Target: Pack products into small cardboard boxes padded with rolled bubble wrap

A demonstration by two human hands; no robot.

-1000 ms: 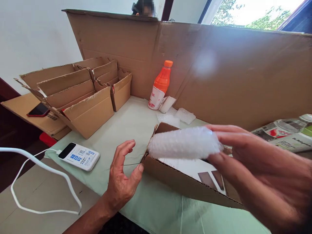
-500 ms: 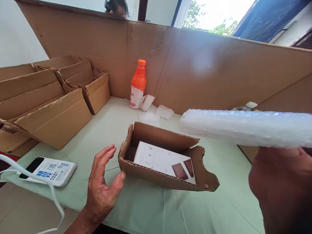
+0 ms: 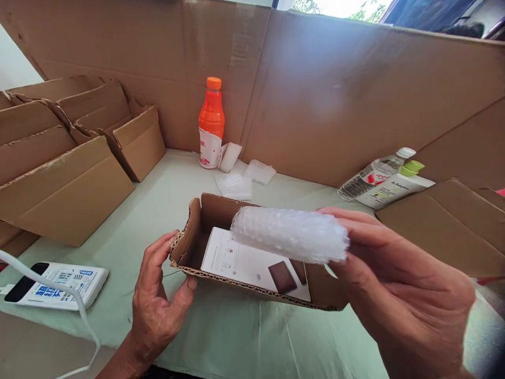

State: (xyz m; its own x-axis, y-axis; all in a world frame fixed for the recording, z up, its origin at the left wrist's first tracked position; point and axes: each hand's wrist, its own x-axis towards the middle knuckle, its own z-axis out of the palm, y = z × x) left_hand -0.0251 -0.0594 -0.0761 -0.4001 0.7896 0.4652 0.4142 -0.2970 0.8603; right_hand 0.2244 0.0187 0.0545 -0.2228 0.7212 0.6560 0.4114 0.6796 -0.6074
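Note:
My right hand [image 3: 406, 279] pinches one end of a bubble wrap roll [image 3: 290, 234] between thumb and fingers. The roll hangs over an open cardboard box [image 3: 252, 297], level with its upper edge, and hides part of the inside. Within the box lies a white carton [image 3: 244, 266] with dark brown squares printed on it. My left hand [image 3: 160, 305] is curved around the box's left front corner. Its fingertips touch the end wall and its thumb is by the front wall.
Several cardboard boxes [image 3: 71, 189] stand at the left, behind a white power bank [image 3: 59, 284] with a cable [image 3: 84, 310]. An orange bottle [image 3: 212, 123] and bubble wrap pieces [image 3: 234, 185] are at the back. A clear bottle [image 3: 371, 176], a white tube [image 3: 394, 190] and cardboard [image 3: 434, 226] lie right.
My right hand has brought the bubble wrap roll leftward and down over the box. My left hand has met the box's left corner. The view has tilted downward.

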